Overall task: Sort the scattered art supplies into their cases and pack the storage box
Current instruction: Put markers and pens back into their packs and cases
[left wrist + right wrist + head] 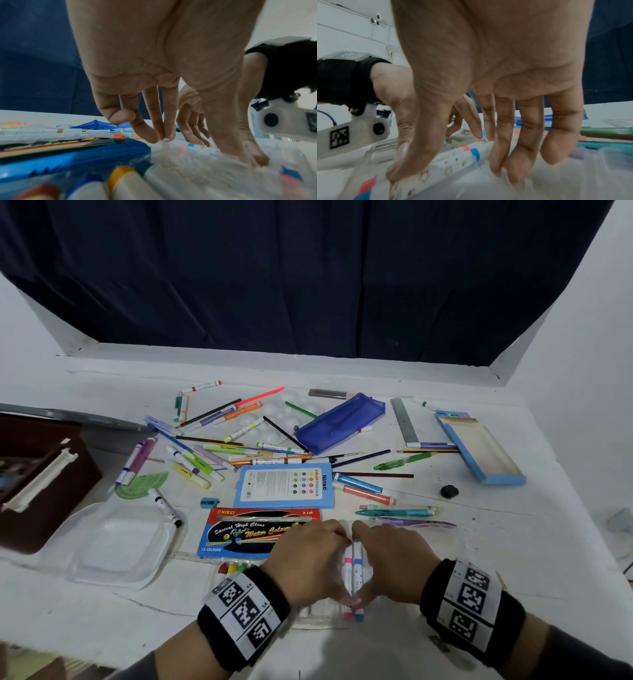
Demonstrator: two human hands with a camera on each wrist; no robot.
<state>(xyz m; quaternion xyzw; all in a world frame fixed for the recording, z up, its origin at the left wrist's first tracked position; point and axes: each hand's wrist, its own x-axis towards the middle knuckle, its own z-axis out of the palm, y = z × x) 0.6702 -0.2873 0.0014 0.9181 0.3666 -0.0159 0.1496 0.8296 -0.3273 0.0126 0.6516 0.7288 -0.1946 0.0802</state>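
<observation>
Left hand [308, 559] and right hand [387, 563], fingers fairly straight, press the clear plastic marker pouch [320, 613] flat — likely aligning the pink-and-blue-banded white markers [352, 577] inside.

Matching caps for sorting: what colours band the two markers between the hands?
Pink and blue; clearest in the head view.

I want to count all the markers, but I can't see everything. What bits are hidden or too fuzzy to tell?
- Clear marker pouch: head view, left hand and right hand cover most of it, so its markers cannot be counted.
- Pink marker and blue marker: the hands hide their sides.
- Brown storage box: head view, cut off by the left edge; contents dark.
- Pouch in the right wrist view: blurred.
</observation>
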